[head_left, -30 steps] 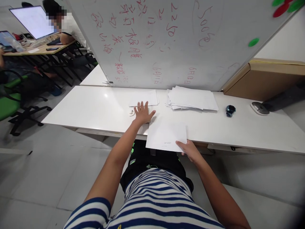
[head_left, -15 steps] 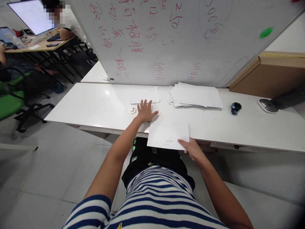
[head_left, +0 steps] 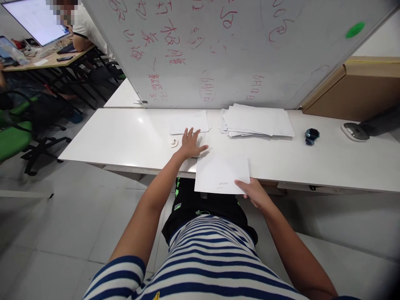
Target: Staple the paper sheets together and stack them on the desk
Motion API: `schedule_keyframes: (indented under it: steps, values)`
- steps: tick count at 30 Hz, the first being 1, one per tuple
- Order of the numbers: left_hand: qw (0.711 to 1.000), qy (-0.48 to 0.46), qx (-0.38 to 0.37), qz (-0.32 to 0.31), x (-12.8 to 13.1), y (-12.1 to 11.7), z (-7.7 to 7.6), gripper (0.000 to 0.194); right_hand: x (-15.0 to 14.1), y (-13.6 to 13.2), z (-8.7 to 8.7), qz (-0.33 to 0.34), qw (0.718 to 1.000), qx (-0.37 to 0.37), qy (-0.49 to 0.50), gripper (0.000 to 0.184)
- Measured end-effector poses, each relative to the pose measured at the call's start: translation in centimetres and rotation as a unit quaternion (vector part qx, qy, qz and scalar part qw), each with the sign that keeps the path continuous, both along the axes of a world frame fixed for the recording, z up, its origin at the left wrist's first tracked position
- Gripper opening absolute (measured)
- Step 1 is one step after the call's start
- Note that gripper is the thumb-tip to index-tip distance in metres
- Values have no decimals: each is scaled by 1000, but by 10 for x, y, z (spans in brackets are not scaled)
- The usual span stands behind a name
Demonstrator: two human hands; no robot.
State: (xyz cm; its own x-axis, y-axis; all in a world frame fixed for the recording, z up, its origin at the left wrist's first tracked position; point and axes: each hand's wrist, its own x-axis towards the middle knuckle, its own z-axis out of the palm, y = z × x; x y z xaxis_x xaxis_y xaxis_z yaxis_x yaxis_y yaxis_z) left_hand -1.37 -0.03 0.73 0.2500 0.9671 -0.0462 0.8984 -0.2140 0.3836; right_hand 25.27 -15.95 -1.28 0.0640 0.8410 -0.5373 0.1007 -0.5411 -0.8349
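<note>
A white sheet of paper [head_left: 218,171] with a little small print near its lower edge lies partly on the desk and juts over its front edge. My right hand [head_left: 256,194] pinches its lower right corner, thumb on top. Fingers spread, my left hand [head_left: 191,143] rests over the desk just beyond the sheet's upper left corner. A small dark edge shows beneath that palm, too hidden to name. Past the left fingertips is a short pile of papers [head_left: 189,122], and a small white curled object [head_left: 174,143] lies left of the hand.
A larger, uneven paper stack [head_left: 258,121] sits at the back of the white desk [head_left: 103,137]. To the right are a dark blue watch [head_left: 311,135], a computer mouse [head_left: 355,131] and a cardboard box [head_left: 356,91]. A whiteboard [head_left: 237,54] stands behind. A person sits at another table, far left.
The camera view has shifted slightly. Both hands and the sheet keep almost the same places on the desk.
</note>
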Motion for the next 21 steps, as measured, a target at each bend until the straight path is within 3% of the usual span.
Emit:
schedule_keyframes:
  steps: [9,15,21]
  values:
    - [1000,24,9,-9,2,1,-3,86,-2,-1,8,-4,1000,-2,10,34]
    - [995,86,41,-11,13,-2,-6,71,-6,-6,-3,-18,999,-11,27,30]
    - [994,85,42,-52,17,3,-12,67,-8,-10,-13,-31,999,-26,34,29]
